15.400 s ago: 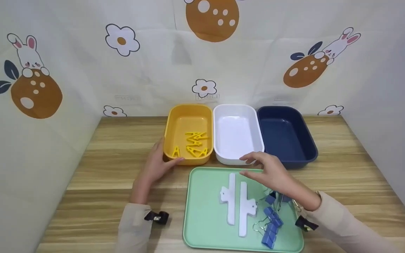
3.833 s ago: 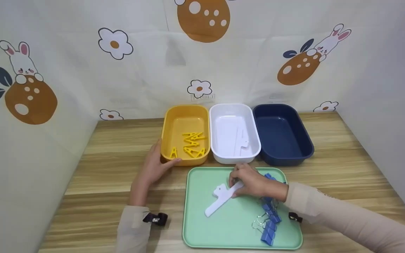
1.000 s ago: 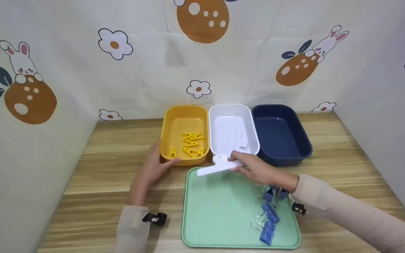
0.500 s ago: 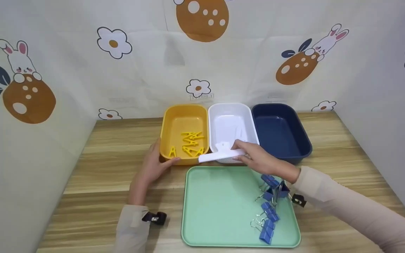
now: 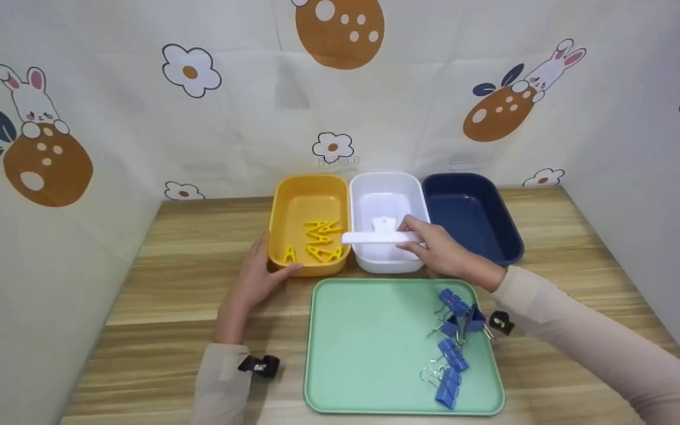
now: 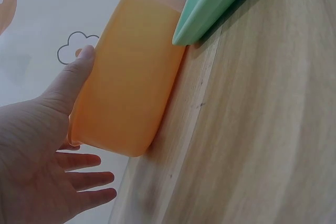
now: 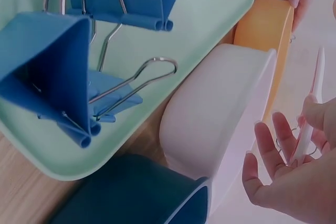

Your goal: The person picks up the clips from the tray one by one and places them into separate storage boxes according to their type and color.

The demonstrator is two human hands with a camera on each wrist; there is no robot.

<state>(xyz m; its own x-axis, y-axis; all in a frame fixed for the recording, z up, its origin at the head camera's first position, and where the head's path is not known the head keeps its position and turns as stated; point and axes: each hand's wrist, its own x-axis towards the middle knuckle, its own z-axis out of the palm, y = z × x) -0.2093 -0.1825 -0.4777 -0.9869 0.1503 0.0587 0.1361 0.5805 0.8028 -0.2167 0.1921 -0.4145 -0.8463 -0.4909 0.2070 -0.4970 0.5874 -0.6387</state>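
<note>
My right hand (image 5: 443, 251) pinches the end of a white bag clip (image 5: 369, 238) between thumb and fingers. The clip lies crosswise above the white bin (image 5: 387, 267), its left end over the yellow bin's rim. Another white clip inside that bin is hardly visible behind the held one and my hand. My left hand (image 5: 257, 274) rests at the near-left corner of the yellow bin (image 5: 313, 203). In the left wrist view, the thumb lies along the rim of the yellow bin (image 6: 126, 82) and several fingers are stretched out straight. Small yellow clips (image 5: 322, 239) lie inside it.
A navy bin (image 5: 467, 218) stands right of the white one. In front is a green tray (image 5: 369, 348) with several blue binder clips (image 5: 448, 386) along its right side, under my right forearm. Patterned sheets hang behind and beside the wooden table (image 5: 198, 236).
My right hand picked the white bag clip up from the tray and carried it away from me over the white bin. Earlier, the other white clip moved from tray to bin. My left hand stayed.
</note>
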